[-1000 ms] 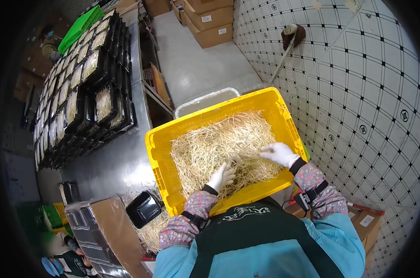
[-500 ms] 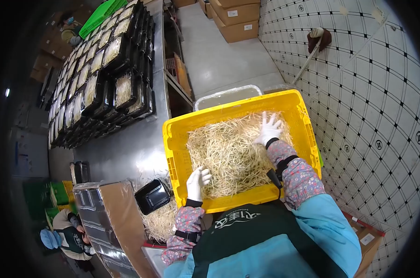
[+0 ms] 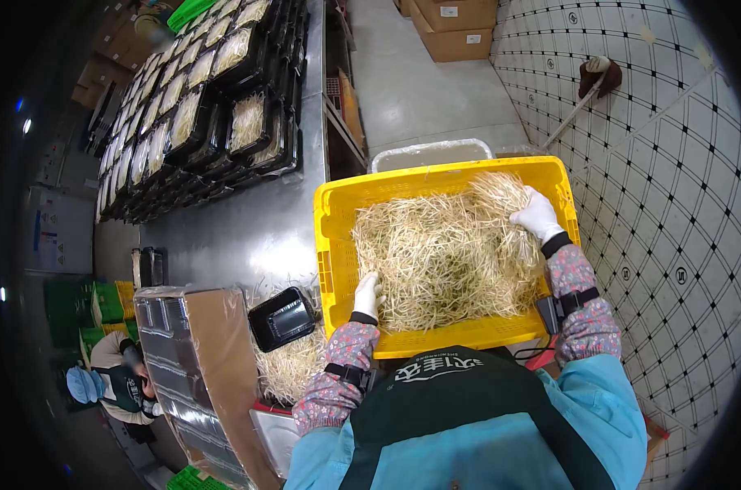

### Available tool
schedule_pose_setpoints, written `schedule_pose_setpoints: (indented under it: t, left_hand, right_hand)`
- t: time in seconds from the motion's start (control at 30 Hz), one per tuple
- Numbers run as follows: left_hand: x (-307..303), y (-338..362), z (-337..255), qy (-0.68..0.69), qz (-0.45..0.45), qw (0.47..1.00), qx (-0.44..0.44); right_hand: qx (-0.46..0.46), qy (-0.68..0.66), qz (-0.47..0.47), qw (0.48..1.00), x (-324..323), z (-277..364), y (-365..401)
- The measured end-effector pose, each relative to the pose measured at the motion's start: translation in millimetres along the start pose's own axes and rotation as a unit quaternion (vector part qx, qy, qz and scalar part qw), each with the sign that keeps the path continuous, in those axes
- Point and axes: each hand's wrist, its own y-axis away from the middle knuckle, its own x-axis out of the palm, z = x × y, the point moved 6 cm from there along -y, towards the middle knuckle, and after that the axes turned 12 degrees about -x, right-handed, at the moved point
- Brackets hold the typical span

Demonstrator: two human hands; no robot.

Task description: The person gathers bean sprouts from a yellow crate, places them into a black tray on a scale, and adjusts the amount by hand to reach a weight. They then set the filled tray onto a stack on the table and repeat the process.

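Closest to me on the feed is the wearer's dark green apron point(image 3: 440, 392), right up by the near edge of the yellow crate point(image 3: 460, 336). The pale sprouts point(image 3: 436, 253) lie inside that crate, in a broad loose bed between the two white-gloved hands, heaped higher towards the far right corner. I have the left hand point(image 3: 368, 296) at the crate's left side, towards its near left corner, fingers bent and touching the edge of the bed; I cannot tell whether they pinch any strands. The right hand point(image 3: 538, 216) is near the far right corner, its fingers curving into the raised heap, and I cannot tell if they are closed on a clump. Just left of the crate, an empty black tray point(image 3: 281, 318) sits tilted on loose sprouts point(image 3: 293, 371), with a cardboard box point(image 3: 215, 351) of wrapped black trays point(image 3: 170, 347) farther left. Beyond the crate's far edge I see a pale tub point(image 3: 432, 153). The steel table point(image 3: 240, 237) extends away on the left, carrying tall stacks of filled trays point(image 3: 191, 114) towards its far end. Another person point(image 3: 117, 380) is off to the left, and cardboard cartons point(image 3: 456, 31) stand on the far floor.
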Motion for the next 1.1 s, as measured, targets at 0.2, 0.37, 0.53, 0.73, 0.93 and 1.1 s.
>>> schedule_pose_setpoints:
  t: [0.2,0.37,0.53,0.73,0.93,1.1]
  left_hand:
    - [39,10,-15,0.025,0.039,0.999,0.007]
    - [54,18,-18,0.028,0.07,0.997,-0.012]
    - [57,-13,-13,0.018,0.104,0.994,0.036]
    - [94,45,-38,0.109,0.139,0.981,0.082]
    - [69,32,-39,0.038,0.112,0.982,0.146]
    - [20,31,-29,0.039,0.039,0.988,0.142]
  right_hand:
    - [-0.17,-0.276,0.078,0.943,59,103,41]
    - [-0.137,-0.084,0.132,0.978,119,76,40]
    - [-0.085,-0.047,0.128,0.987,174,59,34]
    - [-0.151,-0.139,0.118,0.972,197,90,49]
    - [-0.064,-0.4,0.107,0.908,178,29,23]
    - [-0.085,-0.325,-0.015,0.942,185,-31,27]
